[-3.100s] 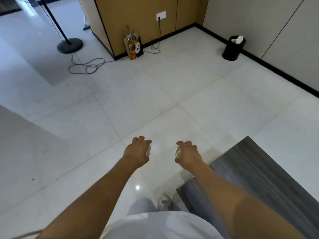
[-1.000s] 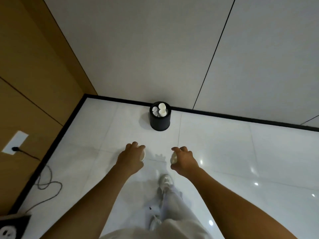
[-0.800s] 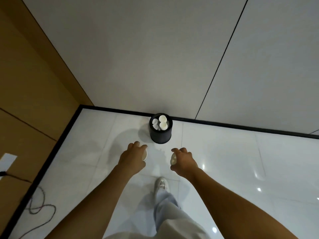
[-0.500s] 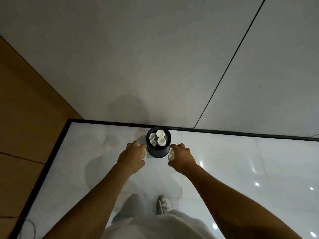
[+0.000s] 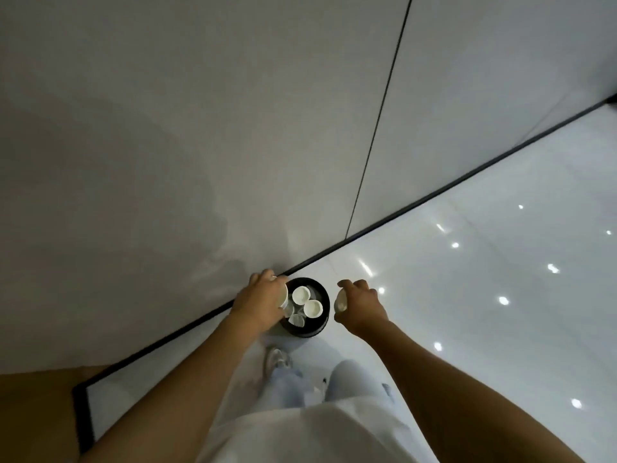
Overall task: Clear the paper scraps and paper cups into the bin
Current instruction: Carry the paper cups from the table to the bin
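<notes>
You have closed the last stretch of floor — half a second ago the bin sat just ahead of your hands, and now it stands directly below and between them, hard against the dark strip at the foot of the wall. Your left hand has slid over the bin's left rim, its fingers curled round a paper cup held on its side, mouth turned toward the opening. Your right hand grips a second cup the same way, but it hangs just beside the right rim, not yet over the opening.

Inside the bin several white cups already lie near the top, along with something pale and crumpled that may be paper; you can't tell for sure.

The walk is done and the drop is the step in hand. The left cup looks ready to let go. The right one probably needs a small move inward first, or it may fall on the glossy floor. With the bin this full, a dropped cup could bounce off the ones already there.
</notes>
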